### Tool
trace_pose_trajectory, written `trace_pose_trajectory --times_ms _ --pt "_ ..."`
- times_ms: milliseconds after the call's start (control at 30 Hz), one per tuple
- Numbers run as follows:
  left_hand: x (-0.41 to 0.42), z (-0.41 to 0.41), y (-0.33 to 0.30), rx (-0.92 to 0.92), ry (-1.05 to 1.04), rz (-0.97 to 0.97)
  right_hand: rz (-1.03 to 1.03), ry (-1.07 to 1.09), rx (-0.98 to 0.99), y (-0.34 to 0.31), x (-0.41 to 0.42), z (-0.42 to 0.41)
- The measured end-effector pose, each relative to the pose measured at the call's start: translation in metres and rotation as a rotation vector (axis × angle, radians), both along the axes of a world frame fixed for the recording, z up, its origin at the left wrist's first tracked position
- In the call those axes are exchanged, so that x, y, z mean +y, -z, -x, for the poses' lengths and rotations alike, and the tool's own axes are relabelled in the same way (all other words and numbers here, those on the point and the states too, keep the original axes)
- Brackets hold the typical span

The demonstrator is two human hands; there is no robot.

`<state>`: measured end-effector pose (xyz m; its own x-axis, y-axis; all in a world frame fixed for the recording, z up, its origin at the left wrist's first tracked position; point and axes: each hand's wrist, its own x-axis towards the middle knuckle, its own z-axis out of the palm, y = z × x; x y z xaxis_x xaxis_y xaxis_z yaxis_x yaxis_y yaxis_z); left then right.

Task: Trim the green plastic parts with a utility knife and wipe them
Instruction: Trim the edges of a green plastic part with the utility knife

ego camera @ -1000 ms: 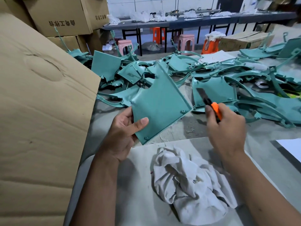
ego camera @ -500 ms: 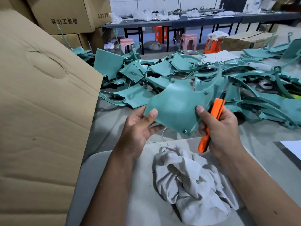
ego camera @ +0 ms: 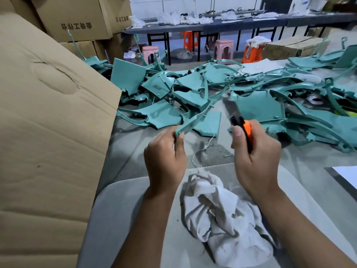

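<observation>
Green plastic part (ego camera: 195, 120) is up in the air over the table (ego camera: 139, 151), seen nearly edge-on in the head view, w/ the left hand (ego camera: 166, 159) pinching its near end btwn thumb and fingers. Right hand (ego camera: 255, 153) is wrapped around an orange utility knife (ego camera: 245, 130), blade out and pointing up and away, just beside the part but not touching it. Rest of the green parts (ego camera: 260, 105) are piled across the table behind. White rag (ego camera: 224, 215) lies crumpled near the forearms, on a grey sheet. Big cardboard flap (ego camera: 48, 132) on the left, boxes (ego camera: 77, 18) stacked behind it.
</observation>
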<state>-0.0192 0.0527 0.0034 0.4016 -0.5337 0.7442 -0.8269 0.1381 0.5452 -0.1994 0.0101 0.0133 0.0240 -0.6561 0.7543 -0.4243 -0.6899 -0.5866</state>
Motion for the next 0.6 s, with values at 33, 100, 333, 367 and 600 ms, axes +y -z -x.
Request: trace_pose_trajectory --times_ms 33,100,333,367,600 --pt "0.002 0.0 -0.001 -0.042 -0.018 -0.018 0.054 -0.026 0.056 -0.002 0.004 -0.003" --pt "0.004 0.003 -0.004 -0.092 -0.034 -0.046 0.111 -0.071 0.158 -0.002 0.01 -0.011" --pt "0.005 0.016 -0.009 -0.136 -0.052 -0.071 0.025 0.142 0.314 0.003 0.009 -0.018" --pt "0.005 0.016 -0.008 -0.126 -0.038 -0.068 -0.025 0.158 0.296 0.004 0.006 -0.015" --pt "0.004 0.02 -0.01 -0.118 -0.041 -0.085 0.118 -0.023 0.236 0.002 0.006 -0.013"
